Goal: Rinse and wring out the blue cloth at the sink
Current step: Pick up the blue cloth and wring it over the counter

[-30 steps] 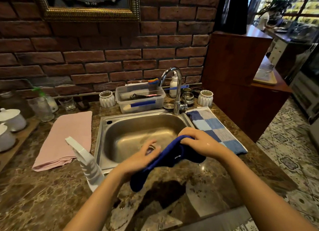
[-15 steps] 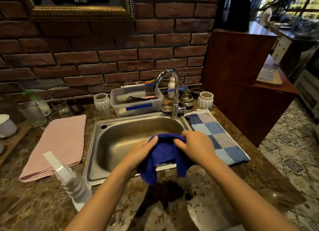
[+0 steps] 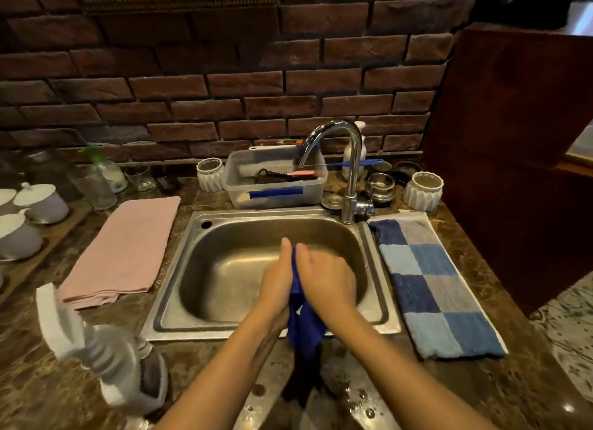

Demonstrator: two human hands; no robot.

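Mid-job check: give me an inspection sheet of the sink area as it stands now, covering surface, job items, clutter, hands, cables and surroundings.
Surface: brown marble countertop, wet with droplets at the front edge.
Job's things: blue cloth bunched between both hands, its end hanging over the front rim of the steel sink; faucet shows no running water.
Clutter: pink towel left of the sink, checked blue towel right of it, spray bottle front left, plastic tub behind.
Grippers: left hand and right hand both grip the cloth above the basin.
Cables: nothing seen.
Surroundings: brick wall behind, wooden cabinet on the right.
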